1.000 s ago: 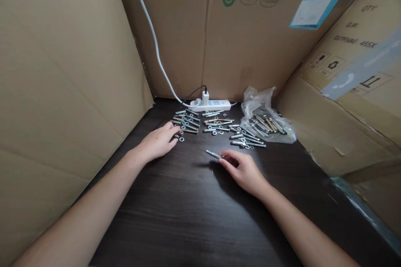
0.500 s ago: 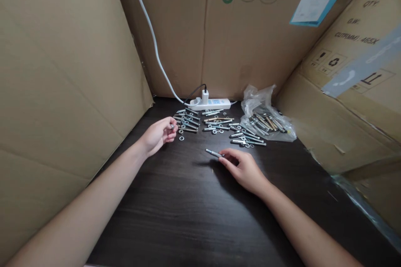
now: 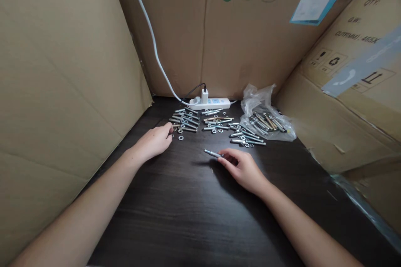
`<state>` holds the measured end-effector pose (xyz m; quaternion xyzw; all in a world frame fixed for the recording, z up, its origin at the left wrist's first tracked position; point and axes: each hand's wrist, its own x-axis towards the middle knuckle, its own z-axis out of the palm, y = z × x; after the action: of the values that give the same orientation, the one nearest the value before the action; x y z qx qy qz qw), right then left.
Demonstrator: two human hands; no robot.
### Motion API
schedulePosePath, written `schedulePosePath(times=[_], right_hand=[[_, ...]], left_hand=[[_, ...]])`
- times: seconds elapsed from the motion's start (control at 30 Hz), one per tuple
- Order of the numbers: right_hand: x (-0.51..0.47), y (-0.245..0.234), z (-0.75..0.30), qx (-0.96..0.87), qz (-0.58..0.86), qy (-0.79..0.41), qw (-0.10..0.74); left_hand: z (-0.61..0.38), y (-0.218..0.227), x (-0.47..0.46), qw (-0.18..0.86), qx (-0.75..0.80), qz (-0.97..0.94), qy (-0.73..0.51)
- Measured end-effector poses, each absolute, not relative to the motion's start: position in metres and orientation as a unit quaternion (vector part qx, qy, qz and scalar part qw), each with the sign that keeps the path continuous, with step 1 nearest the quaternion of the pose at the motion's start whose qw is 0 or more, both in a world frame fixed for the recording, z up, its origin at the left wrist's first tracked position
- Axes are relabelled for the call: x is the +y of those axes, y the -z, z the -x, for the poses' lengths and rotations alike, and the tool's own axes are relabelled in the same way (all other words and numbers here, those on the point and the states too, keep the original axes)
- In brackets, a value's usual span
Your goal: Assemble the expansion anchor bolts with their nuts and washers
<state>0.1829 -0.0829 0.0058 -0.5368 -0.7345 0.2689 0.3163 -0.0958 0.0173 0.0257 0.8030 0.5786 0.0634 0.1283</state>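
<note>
My right hand (image 3: 242, 169) holds a silver expansion bolt (image 3: 213, 153) between thumb and fingers, just above the dark table; its threaded tip points left. My left hand (image 3: 154, 141) is lowered at the near left edge of a group of bolts and sleeves (image 3: 188, 123), fingers curled down together. Whatever those fingertips hold is hidden. A washer (image 3: 181, 138) lies just right of them, and part of another ring shows beside the fingertips. Further bolt parts (image 3: 217, 122) lie in the middle, and more bolts with washers (image 3: 247, 137) are at the right.
At the back stands a white power strip (image 3: 216, 103) with a plugged-in adapter and cables. A clear plastic bag (image 3: 258, 100) with several bolts lies back right. Cardboard boxes (image 3: 175, 29) wall the dark table (image 3: 188, 217) on the left, back and right.
My left hand has moved slightly left and turned palm down, its fingertips lowered to the table by the bolts. My right hand stays nearly still with the expansion bolt.
</note>
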Motion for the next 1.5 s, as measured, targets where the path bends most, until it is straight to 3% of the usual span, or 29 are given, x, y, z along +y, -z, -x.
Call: schedulePosePath(times=[0.47, 0.7, 0.83, 0.93, 1.1, 1.17, 1.5], right_hand=[[-0.083, -0.005, -0.183, -0.736, 0.534, -0.276, 0.312], [-0.083, -0.006, -0.184, -0.738, 0.531, -0.274, 0.314], [-0.083, -0.006, -0.183, -0.737, 0.532, -0.272, 0.316], [-0.083, -0.005, -0.184, -0.735, 0.534, -0.274, 0.315], [-0.083, -0.004, -0.184, -0.733, 0.534, -0.273, 0.320], [-0.083, -0.005, -0.184, -0.732, 0.536, -0.272, 0.322], [-0.083, -0.006, -0.184, -0.729, 0.539, -0.272, 0.322]], left_hand=[[0.089, -0.021, 0.019, 0.195, 0.555, -0.803, -0.100], [0.076, -0.036, 0.014, 0.591, 0.449, -0.598, -0.303], [0.072, -0.036, 0.013, 0.687, 0.399, -0.509, -0.331], [0.072, -0.032, 0.015, 0.625, 0.453, -0.556, -0.310], [0.077, -0.027, 0.014, 0.271, 0.545, -0.771, -0.190], [0.079, -0.026, 0.012, 0.197, 0.536, -0.810, -0.132], [0.081, -0.020, 0.015, 0.169, 0.548, -0.815, -0.079]])
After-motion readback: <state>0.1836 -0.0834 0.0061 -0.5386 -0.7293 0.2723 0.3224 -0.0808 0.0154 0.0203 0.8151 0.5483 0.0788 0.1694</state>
